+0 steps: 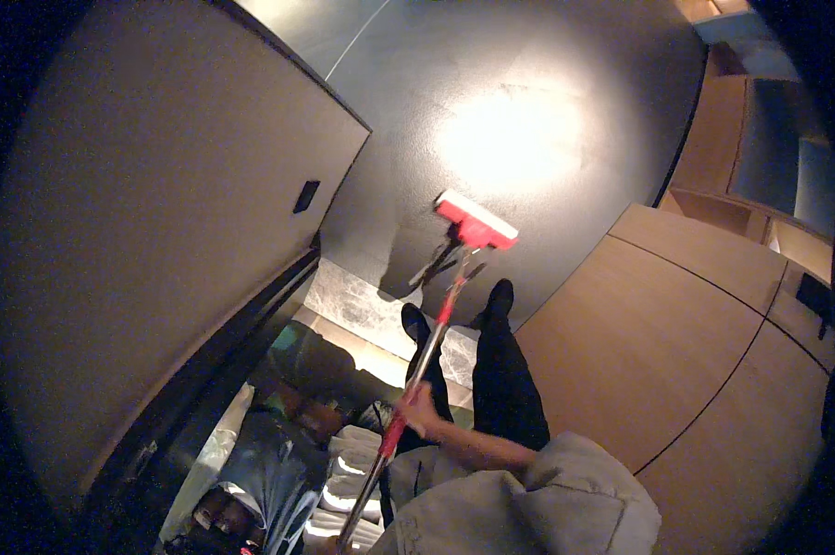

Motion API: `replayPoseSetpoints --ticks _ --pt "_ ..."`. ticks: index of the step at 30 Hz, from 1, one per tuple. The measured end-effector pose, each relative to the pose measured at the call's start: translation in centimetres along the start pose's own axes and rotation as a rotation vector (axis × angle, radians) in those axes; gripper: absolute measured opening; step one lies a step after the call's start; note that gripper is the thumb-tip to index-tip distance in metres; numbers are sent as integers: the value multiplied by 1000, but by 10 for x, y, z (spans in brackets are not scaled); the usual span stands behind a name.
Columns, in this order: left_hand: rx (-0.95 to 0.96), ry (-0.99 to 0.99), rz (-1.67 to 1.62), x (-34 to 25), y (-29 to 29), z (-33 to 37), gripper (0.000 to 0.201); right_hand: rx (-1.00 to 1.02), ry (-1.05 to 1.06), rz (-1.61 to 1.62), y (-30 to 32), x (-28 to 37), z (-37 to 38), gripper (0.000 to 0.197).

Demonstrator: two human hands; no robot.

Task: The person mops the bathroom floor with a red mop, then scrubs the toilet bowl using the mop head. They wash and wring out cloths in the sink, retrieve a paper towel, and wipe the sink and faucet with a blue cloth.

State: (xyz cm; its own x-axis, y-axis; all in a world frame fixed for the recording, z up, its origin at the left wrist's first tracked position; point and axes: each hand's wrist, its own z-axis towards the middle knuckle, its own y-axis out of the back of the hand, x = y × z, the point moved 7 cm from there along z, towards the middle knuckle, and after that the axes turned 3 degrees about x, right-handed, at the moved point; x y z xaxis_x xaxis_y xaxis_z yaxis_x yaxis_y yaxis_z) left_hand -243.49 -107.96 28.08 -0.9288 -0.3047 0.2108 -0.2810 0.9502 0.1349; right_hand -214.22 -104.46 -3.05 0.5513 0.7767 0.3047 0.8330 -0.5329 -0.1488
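A sponge mop (476,224) with a red head and a pale sponge strip rests on the dark floor ahead of my feet. Its metal pole with red sections slants down to the lower edge of the view. My right hand (421,413) is closed around the pole near a red section, its forearm coming from a rolled light grey sleeve (565,490). The pole's upper end runs out of the picture at the bottom. My left hand cannot be made out.
Wooden cabinet fronts (676,324) stand close on my right. A large beige door panel (167,185) with a black handle is on the left. Behind my feet lies a marbled threshold strip (343,294). Folded white cloths (352,472) and bags are at the lower left.
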Motion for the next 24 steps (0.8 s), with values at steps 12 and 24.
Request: replayPoseSetpoints --ticks 12,24 --pt "-261 -392 116 -184 146 -43 30 -622 374 -152 51 68 120 46" --pt "-1358 -1711 -448 -443 303 -313 38 475 -25 666 -54 384 -24 20"
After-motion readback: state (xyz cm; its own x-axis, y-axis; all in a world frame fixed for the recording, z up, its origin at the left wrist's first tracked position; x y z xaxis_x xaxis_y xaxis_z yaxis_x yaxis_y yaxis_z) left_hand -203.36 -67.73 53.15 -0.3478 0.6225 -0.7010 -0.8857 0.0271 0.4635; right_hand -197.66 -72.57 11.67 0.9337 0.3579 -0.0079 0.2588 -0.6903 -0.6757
